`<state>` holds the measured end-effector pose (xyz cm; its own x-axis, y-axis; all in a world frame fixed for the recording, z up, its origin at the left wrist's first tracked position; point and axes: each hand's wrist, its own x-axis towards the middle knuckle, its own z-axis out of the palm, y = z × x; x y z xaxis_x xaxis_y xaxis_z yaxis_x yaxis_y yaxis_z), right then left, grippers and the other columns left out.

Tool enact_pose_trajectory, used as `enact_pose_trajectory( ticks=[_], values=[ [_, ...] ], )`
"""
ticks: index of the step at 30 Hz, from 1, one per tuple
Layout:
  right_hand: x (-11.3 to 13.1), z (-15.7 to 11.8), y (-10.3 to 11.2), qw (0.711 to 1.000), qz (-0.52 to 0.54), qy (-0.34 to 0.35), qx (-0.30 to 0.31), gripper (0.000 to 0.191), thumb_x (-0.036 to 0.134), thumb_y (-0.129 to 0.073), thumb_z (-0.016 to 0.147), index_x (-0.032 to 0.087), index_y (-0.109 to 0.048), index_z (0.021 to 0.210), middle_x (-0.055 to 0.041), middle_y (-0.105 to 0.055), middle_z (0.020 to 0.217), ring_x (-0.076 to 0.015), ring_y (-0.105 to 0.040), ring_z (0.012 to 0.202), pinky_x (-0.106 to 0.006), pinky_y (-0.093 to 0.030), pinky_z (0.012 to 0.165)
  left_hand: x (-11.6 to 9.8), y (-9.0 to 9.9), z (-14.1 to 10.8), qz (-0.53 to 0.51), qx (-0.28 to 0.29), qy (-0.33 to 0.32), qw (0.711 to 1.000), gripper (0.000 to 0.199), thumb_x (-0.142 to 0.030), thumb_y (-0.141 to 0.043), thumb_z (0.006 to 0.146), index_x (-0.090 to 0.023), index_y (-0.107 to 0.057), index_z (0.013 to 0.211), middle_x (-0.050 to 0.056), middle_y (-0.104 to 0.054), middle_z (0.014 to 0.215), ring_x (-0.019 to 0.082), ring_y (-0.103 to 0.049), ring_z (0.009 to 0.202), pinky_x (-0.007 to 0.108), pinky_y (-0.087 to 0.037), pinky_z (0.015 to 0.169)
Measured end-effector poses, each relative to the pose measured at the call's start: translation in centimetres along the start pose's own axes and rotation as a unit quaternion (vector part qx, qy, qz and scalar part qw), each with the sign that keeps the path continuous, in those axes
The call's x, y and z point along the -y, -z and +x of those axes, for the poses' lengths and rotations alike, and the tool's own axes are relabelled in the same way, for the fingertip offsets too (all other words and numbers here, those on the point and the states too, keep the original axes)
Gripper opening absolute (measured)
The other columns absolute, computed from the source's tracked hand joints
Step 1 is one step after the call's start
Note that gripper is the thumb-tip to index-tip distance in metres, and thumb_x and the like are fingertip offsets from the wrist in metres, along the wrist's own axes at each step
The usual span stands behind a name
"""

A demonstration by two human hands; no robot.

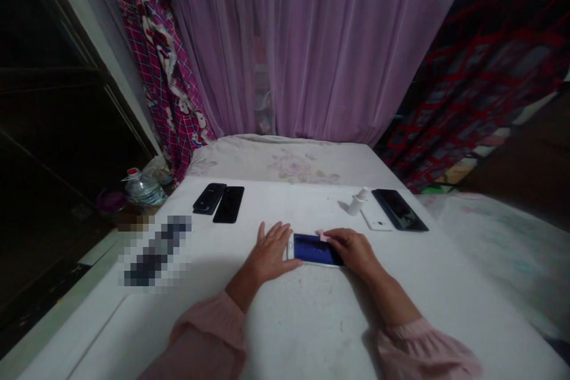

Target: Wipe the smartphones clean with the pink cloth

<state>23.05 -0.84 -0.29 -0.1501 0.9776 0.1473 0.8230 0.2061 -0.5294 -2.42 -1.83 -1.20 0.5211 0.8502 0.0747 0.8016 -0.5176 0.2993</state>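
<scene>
A white-framed smartphone (pixel 312 249) lies flat on the white cloth, its dark blue screen facing up. My left hand (pixel 269 252) holds its left end, the thumb along the near edge and the fingers at the far corner. Between the fingertips of my right hand (pixel 354 249) is a small pink piece (pixel 322 236), perhaps cloth or sponge, pressed at the screen's far edge. My right hand covers the phone's right end.
A white spray bottle (pixel 357 202), a white phone (pixel 376 220) and a dark device (pixel 401 210) sit at the right. Dark phones (pixel 228 204) lie at the left, near a blurred-out patch (pixel 155 251). A water jug (pixel 145 188) stands beyond the table's left edge.
</scene>
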Motion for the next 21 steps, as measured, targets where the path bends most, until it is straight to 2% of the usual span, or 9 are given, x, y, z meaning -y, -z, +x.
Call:
enact_pose_trajectory(
  ticks=[3, 7, 9, 12, 18, 21],
  values=[
    [1.4, 0.7, -0.8, 1.0, -0.013, -0.021, 0.002, 0.021, 0.023, -0.06, 0.083, 0.026, -0.075, 0.097, -0.0034, -0.075, 0.098, -0.0225, -0.068, 0.092, -0.034, -0.05, 0.083, -0.1, 0.0, 0.0, 0.005, -0.003, -0.002, 1.0, 0.075, -0.067, -0.048, 0.086, -0.021, -0.036, 0.144, 0.012, -0.037, 0.151, 0.03, -0.026, 0.142, 0.059, -0.004, 0.116],
    [5.1, 1.7, -2.9, 0.999, -0.021, 0.034, 0.014, 0.023, 0.018, -0.058, 0.085, 0.026, -0.074, 0.101, -0.0032, -0.074, 0.101, -0.0202, -0.066, 0.096, -0.031, -0.047, 0.088, -0.2, 0.2, 0.1, 0.01, 0.001, -0.005, 1.0, 0.076, -0.066, -0.047, 0.087, -0.019, -0.034, 0.145, 0.012, -0.037, 0.151, 0.03, -0.026, 0.142, 0.06, -0.006, 0.115],
    [6.1, 1.8, -3.3, 0.999, -0.027, 0.042, 0.011, 0.023, 0.019, -0.057, 0.086, 0.026, -0.073, 0.103, -0.0034, -0.074, 0.103, -0.0196, -0.065, 0.099, -0.03, -0.045, 0.089, -0.2, 0.4, 0.1, 0.01, 0.004, -0.005, 1.0, 0.076, -0.065, -0.047, 0.087, -0.018, -0.033, 0.145, 0.012, -0.037, 0.151, 0.03, -0.025, 0.142, 0.061, -0.006, 0.115],
    [5.4, 1.2, -2.4, 0.998, -0.025, 0.05, 0.02, 0.023, 0.02, -0.057, 0.087, 0.026, -0.073, 0.102, -0.0026, -0.074, 0.102, -0.0188, -0.066, 0.098, -0.03, -0.045, 0.089, -0.1, 0.3, 0.2, 0.008, 0.006, -0.006, 1.0, 0.076, -0.066, -0.049, 0.086, -0.018, -0.035, 0.144, 0.013, -0.038, 0.151, 0.031, -0.026, 0.142, 0.062, -0.006, 0.114],
    [1.3, 0.2, 0.3, 0.999, -0.021, 0.008, 0.031, 0.024, 0.02, -0.055, 0.086, 0.027, -0.073, 0.1, -0.002, -0.074, 0.1, -0.0194, -0.067, 0.095, -0.031, -0.047, 0.085, 0.0, -0.1, 0.0, 0.004, -0.015, -0.013, 1.0, 0.076, -0.07, -0.048, 0.084, -0.021, -0.038, 0.142, 0.012, -0.039, 0.15, 0.031, -0.028, 0.141, 0.061, -0.005, 0.115],
    [2.1, 0.9, -0.1, 0.998, -0.037, 0.004, 0.046, 0.026, 0.017, -0.055, 0.084, 0.026, -0.072, 0.101, -0.002, -0.074, 0.102, -0.0188, -0.066, 0.096, -0.029, -0.046, 0.086, 0.0, -0.2, 0.0, 0.002, -0.011, -0.012, 1.0, 0.077, -0.07, -0.047, 0.084, -0.022, -0.037, 0.143, 0.011, -0.038, 0.151, 0.031, -0.027, 0.142, 0.061, -0.004, 0.115]
  ],
)
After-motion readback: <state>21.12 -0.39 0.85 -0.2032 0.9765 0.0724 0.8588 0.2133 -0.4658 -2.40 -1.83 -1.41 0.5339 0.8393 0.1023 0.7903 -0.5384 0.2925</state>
